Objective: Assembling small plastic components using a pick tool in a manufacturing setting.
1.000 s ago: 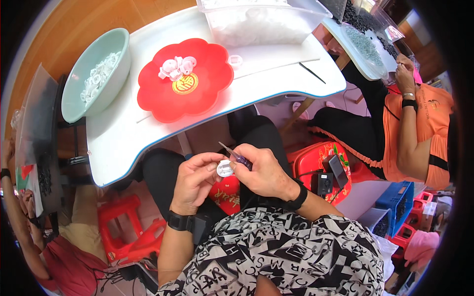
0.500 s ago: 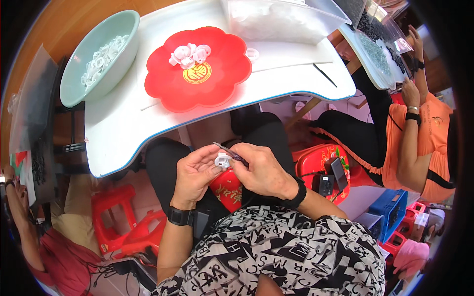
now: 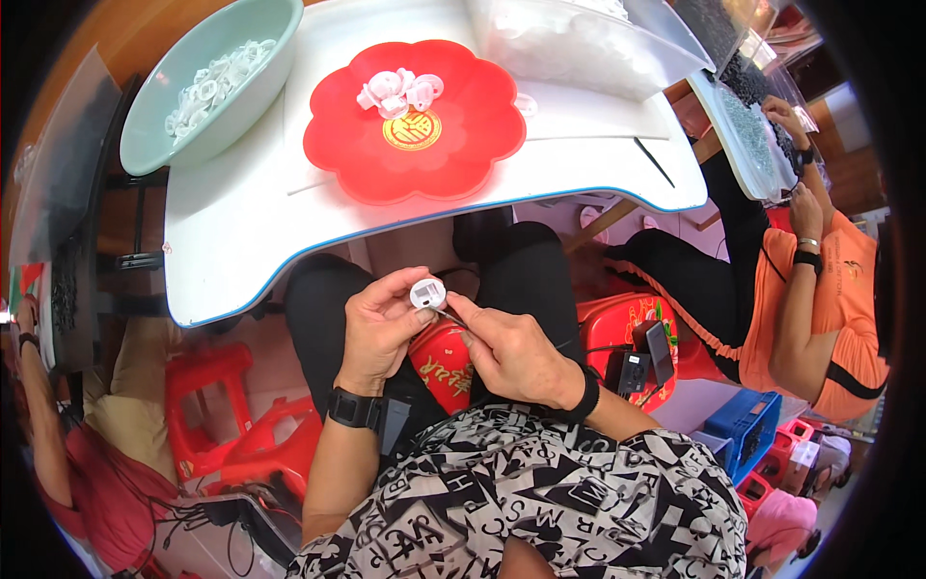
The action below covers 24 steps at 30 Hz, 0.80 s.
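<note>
The left hand (image 3: pixel 378 323) pinched a white round piece (image 3: pixel 426 292) between its thumb and fingers, just in front of the near edge of the white bench (image 3: pixel 227 232). The right hand (image 3: pixel 521 355) was closed on a thin grey tool (image 3: pixel 449 315), of which only the narrow shaft could be seen. The tool was at the lower edge of the piece; whether it pressed there, I could not tell.

The piece appeared light, stiff and smooth, so it might slip a little. Its rim seemed the best place to take hold, and strong pressure could perhaps crack its thin parts. It looked like a small disc, its flat face turned upward, with 1 small dark opening and a greyish rectangular mark.

Farther out, a red flower-shaped plate (image 3: pixel 424 172) carried a small heap of pale pieces (image 3: pixel 400 92). At the left was a pale green bowl (image 3: pixel 231 127) with many white parts (image 3: pixel 207 92).
</note>
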Each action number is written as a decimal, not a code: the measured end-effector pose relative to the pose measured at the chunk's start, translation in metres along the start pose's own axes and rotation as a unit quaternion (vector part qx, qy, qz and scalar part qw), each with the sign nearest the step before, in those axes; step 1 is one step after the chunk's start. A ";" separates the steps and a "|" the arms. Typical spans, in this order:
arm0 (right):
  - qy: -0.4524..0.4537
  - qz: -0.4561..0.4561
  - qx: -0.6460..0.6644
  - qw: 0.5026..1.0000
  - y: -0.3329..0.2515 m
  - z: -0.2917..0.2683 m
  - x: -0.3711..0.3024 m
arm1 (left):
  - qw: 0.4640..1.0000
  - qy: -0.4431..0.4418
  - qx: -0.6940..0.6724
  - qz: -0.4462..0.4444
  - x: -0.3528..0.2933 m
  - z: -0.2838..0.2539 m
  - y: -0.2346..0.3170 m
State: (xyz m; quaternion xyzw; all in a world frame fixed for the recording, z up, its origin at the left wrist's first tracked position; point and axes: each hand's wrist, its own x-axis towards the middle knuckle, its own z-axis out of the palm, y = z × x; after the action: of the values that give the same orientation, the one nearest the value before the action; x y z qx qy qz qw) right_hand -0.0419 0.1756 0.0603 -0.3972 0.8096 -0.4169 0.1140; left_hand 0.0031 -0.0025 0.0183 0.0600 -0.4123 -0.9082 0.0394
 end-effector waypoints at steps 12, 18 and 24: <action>0.006 -0.007 0.010 1.000 0.003 0.001 0.005 | 1.000 0.001 -0.013 -0.005 0.000 0.000 0.001; -0.003 -0.005 0.001 1.000 0.002 0.003 0.007 | 1.000 0.003 -0.016 -0.003 0.000 -0.001 0.001; -0.019 0.002 0.035 0.999 0.003 0.003 0.007 | 0.999 0.006 -0.040 -0.013 0.000 -0.001 0.002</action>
State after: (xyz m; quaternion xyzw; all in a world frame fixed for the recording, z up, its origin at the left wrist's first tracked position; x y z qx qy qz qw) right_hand -0.0465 0.1699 0.0570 -0.3994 0.7927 -0.4372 0.1444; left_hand 0.0034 -0.0045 0.0195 0.0693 -0.3745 -0.9241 0.0327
